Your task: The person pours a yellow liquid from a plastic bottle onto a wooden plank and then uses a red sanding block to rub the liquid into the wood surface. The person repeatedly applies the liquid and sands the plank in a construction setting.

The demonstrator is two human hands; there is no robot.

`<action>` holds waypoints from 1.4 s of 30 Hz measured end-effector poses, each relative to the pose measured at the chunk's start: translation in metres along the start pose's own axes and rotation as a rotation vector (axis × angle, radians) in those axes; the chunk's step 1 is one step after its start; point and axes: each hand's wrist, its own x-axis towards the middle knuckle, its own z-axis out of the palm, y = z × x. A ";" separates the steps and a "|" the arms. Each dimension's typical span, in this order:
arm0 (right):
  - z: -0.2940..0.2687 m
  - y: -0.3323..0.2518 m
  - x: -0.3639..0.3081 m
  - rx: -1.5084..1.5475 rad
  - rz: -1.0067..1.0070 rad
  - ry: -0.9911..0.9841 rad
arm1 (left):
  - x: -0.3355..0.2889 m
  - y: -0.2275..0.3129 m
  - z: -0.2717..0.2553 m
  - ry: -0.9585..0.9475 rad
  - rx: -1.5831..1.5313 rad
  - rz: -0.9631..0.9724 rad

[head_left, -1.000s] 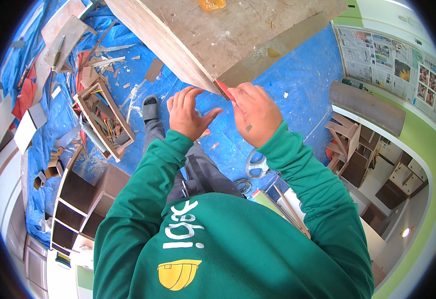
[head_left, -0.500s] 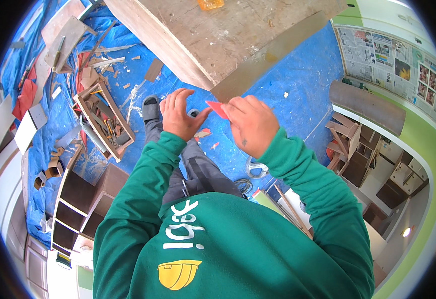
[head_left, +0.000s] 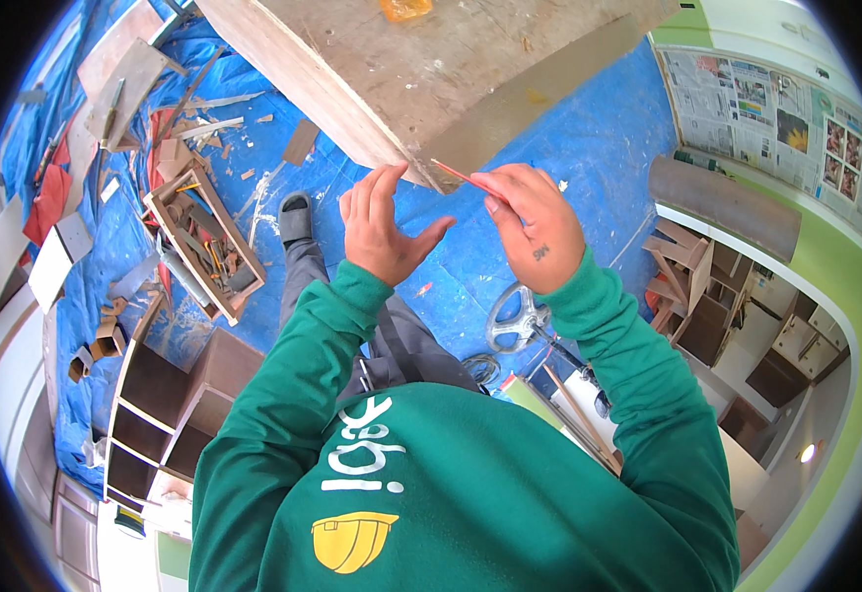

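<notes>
Red pencil pinched in right grip, tip toward spread, empty left grip.

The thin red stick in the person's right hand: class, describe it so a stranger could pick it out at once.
Start at the big wooden board over the blue tarp. Just below its near corner, the right hand pinches a thin red stick that points up-left toward the open left hand. It is the only slim red thing held off the floor.

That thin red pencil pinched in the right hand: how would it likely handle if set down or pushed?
The red pencil looks slim and straight, so probably stiff and light. The right hand holds it by fingertips alone. Laid on the sloping wooden panel, it might roll.
</notes>
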 end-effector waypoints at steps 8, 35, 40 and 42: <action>-0.004 0.007 0.001 -0.047 -0.052 0.017 | 0.015 0.007 0.005 0.042 0.044 0.000; 0.030 0.068 -0.044 -0.554 -0.119 0.117 | 0.018 0.014 0.010 0.038 0.030 -0.039; 0.001 0.051 -0.047 -0.533 -0.143 0.070 | 0.019 0.010 0.008 0.044 0.045 -0.031; -0.004 0.047 -0.040 -0.523 -0.130 0.067 | 0.019 0.010 0.008 0.048 0.048 -0.015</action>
